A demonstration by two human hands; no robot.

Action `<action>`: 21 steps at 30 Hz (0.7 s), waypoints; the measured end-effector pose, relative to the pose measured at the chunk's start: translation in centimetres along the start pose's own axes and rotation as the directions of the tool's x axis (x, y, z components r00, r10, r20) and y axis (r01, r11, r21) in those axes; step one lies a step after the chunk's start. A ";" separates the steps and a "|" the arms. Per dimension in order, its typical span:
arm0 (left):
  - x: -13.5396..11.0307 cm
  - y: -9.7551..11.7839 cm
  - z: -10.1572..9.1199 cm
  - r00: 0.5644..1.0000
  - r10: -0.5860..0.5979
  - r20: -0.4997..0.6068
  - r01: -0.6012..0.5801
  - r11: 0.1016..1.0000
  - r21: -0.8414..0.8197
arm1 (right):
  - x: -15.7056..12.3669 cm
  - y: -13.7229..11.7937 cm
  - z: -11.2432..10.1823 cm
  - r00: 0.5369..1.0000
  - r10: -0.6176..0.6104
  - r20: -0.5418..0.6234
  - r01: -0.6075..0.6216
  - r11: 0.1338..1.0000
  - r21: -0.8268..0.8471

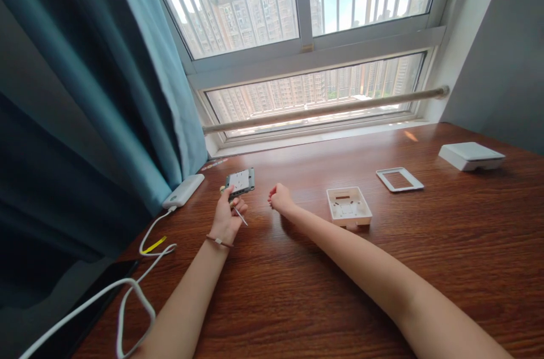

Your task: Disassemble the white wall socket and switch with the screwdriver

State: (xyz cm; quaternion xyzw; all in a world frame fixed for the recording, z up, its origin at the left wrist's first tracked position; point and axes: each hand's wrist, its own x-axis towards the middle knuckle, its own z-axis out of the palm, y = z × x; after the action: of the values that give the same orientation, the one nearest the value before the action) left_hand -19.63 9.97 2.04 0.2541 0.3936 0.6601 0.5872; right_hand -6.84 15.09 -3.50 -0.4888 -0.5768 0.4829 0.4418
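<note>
My left hand (226, 214) is closed around a wall socket (241, 179) with a white slotted face and a dark frame, tilted above the table. The thin shaft of a screwdriver (241, 216) sticks out from under the same hand's fingers. To the right, my right hand (280, 199) is apart from the socket, its fingers curled together; what they hold, if anything, is hidden. An open white mounting box (349, 206) lies right of my right hand. Beyond it a white rectangular frame (400, 179) lies flat.
A closed white box (471, 155) sits at the far right of the wooden table (272, 291). At the left are a white power strip (183, 191) with its looping cable (136, 285) and a yellow strip (155, 244). A blue curtain (157, 93) hangs beside the window.
</note>
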 end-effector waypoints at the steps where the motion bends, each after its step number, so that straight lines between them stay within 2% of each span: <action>1: 0.1 0.3 -0.2 1.000 0.014 -0.009 -0.014 1.000 -0.018 | 0.3 0.1 0.2 1.000 -0.019 -0.001 0.018 0.996 -0.084; 6: 0.5 0.6 -0.9 0.998 0.043 -0.038 -0.045 0.997 -0.057 | 0.5 -0.1 1.6 0.996 -0.084 0.010 0.083 0.940 -0.331; 11: 0.6 0.0 -0.9 0.998 0.061 -0.032 -0.063 0.997 -0.046 | -0.1 -0.4 3.0 0.998 -0.065 0.003 0.060 0.900 -0.431; 17: 0.1 -0.5 -0.4 0.998 0.061 0.004 -0.061 0.998 -0.022 | -0.5 -0.7 3.2 0.998 -0.059 -0.017 0.050 0.935 -0.350; 21: -0.3 -1.0 0.1 0.998 0.036 0.046 -0.036 0.999 -0.003 | -1.1 -2.0 1.6 0.992 -0.111 -0.051 0.101 0.980 -0.170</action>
State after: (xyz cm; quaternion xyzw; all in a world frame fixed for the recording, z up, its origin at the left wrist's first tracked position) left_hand -18.86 9.68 1.29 0.2755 0.3747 0.6651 0.5842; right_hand -8.57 13.72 -1.76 -0.5069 -0.6271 0.3936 0.4414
